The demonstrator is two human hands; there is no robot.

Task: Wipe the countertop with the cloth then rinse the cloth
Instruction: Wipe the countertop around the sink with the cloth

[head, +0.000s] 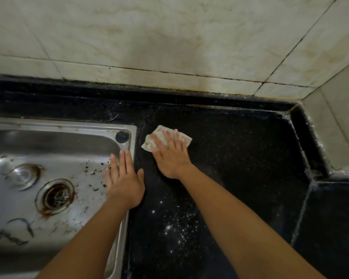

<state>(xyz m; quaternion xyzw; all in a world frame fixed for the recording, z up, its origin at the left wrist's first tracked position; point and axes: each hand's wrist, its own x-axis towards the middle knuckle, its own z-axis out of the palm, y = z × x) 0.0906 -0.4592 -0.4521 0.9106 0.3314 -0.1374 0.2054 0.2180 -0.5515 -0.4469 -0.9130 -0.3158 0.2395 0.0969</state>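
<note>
From the head view, your right hand [170,158] lies flat with fingers spread, pressing the cloth [161,137] onto the black countertop [240,150] just beside the sink [48,141]; it pins the cloth under the palm rather than clenching it. Your left hand [124,181] is open and holds nothing, resting over the sink's right rim, thumb on the counter. White specks [179,228] lie on the counter nearer you, well apart from the cloth. To wipe well, keep the palm flat and press evenly, and draw those specks toward the sink edge. The far corner by the wall [189,47] looks grimy, though it is too dark to be sure. Rinsing is not yet begun; no tap shows here.
</note>
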